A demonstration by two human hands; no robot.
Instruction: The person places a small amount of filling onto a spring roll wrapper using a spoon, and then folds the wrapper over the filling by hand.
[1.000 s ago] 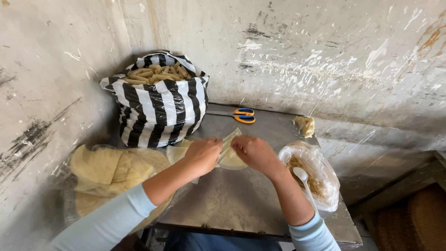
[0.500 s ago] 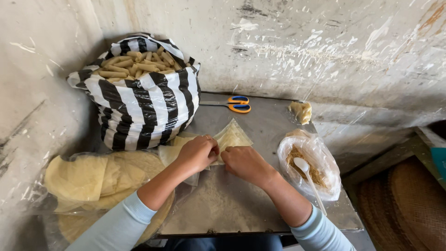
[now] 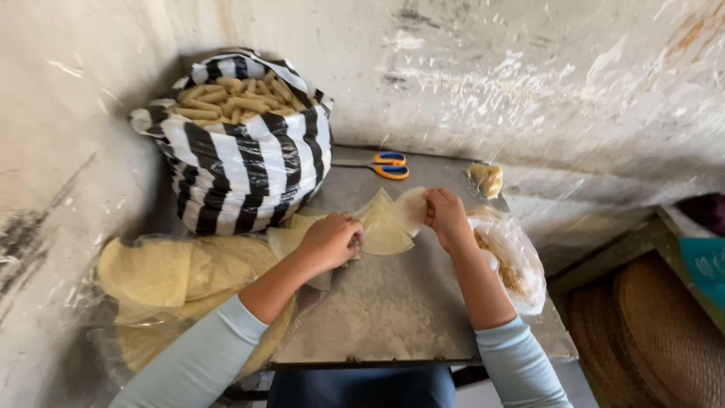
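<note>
Two hands are seen over a grey worktop (image 3: 377,317) set into a corner of rough plastered wall. At the worktop's far left corner a large black-and-white striped bag (image 3: 242,159) is stood, its mouth open and filled with pale rolled sticks. Over the left edge a stack of round yellowish sheets (image 3: 174,279) under clear plastic is spread. At the right edge a clear plastic bag (image 3: 513,257) of brownish filling is laid. Near the worktop's middle a thin pale wrapper (image 3: 389,223) is kept flat, wedge-shaped, its long axis run from left to right and one corner pointed toward the far edge. Its left end is pressed down by the curled left hand (image 3: 330,240); its right end is pinched and lifted slightly by the fingers of the right hand (image 3: 445,215). Orange-handled scissors (image 3: 381,164) are laid by the far edge, blades pointed left, and a small crumpled scrap of dough (image 3: 485,179) is left at the far right corner.
</note>
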